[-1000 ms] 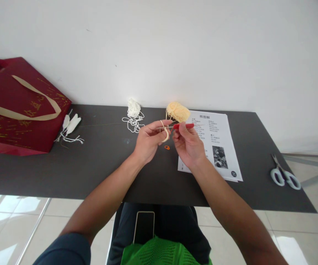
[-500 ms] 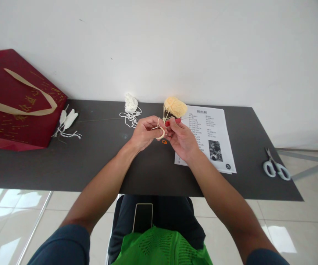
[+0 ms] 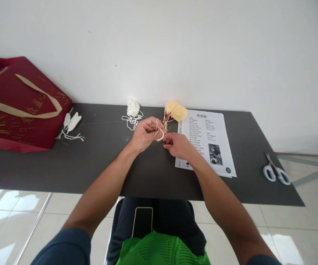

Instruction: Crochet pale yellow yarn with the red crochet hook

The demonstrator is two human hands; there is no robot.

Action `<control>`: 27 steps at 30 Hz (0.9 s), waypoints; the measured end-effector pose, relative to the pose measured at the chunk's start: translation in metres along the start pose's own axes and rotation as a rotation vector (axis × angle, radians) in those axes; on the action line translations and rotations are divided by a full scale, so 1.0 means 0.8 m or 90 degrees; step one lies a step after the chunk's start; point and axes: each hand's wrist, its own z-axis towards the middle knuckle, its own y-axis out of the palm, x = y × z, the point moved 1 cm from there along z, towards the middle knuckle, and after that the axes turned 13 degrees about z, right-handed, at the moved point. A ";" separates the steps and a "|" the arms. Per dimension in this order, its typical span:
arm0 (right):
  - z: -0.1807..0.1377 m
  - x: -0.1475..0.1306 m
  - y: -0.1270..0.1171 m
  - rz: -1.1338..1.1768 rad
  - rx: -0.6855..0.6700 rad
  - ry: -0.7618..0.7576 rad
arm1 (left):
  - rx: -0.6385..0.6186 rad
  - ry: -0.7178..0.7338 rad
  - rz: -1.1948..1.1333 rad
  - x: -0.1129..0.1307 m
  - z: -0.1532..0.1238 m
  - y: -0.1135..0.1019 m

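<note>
My left hand (image 3: 145, 133) is closed in a pinch on a small cream crochet piece (image 3: 161, 137), with a strand of yarn looped at its fingers. Beside it, my right hand (image 3: 179, 144) has thumb and forefinger pressed together low over the table; what they hold is too small to tell. A red crochet hook (image 3: 167, 117) shows just beyond the hands, in front of the pale yellow yarn ball (image 3: 177, 111). Another short red bit (image 3: 169, 129) appears above my right knuckles. Whether the two belong together is unclear.
White yarn (image 3: 133, 107) lies loosely heaped by the wall. Printed sheets (image 3: 219, 147) are under my right forearm, with scissors (image 3: 275, 171) farther right. At left stand a dark red bag (image 3: 23, 106) and small white pieces with yarn tails (image 3: 72, 123). A phone (image 3: 142, 221) rests on my lap.
My right fingers have left the red hook's handle and moved down beside the crochet piece. The orange stitch marker on the table is now hidden around those fingertips. My left hand keeps its hold.
</note>
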 end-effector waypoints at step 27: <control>-0.015 -0.048 -0.034 0.473 0.143 -0.058 | 0.023 0.073 0.065 0.005 -0.004 0.005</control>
